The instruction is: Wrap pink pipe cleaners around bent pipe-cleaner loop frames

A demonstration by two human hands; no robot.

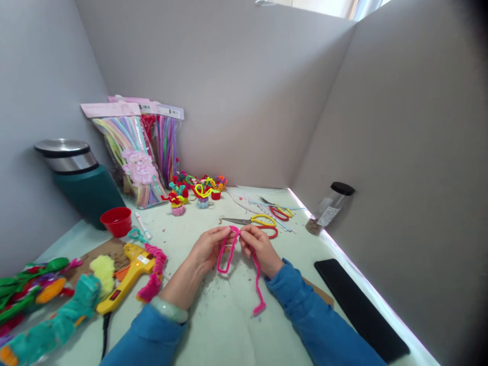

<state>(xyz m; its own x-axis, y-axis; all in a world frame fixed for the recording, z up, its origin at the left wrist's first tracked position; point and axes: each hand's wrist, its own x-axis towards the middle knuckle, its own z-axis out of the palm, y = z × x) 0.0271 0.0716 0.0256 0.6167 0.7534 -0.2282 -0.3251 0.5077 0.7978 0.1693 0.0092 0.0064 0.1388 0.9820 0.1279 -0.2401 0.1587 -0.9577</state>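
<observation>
A bright pink pipe cleaner (231,258) is bent into a long narrow loop, with a loose tail hanging down to a small folded end. My left hand (209,246) pinches the loop near its top left. My right hand (261,248) is closed on the same pipe cleaner at the top right, where the loop meets the tail. The fingertips of both hands are close together above the table. Just beyond them lie scissors with yellow and red handles (263,220).
At left are a yellow glue gun (127,279), a red cup (116,222), a teal bottle (86,188) and fuzzy craft pieces. Bags of pipe cleaners (133,157) lean at the back. A black-lidded jar (330,209) and a black slab (358,307) are on the right.
</observation>
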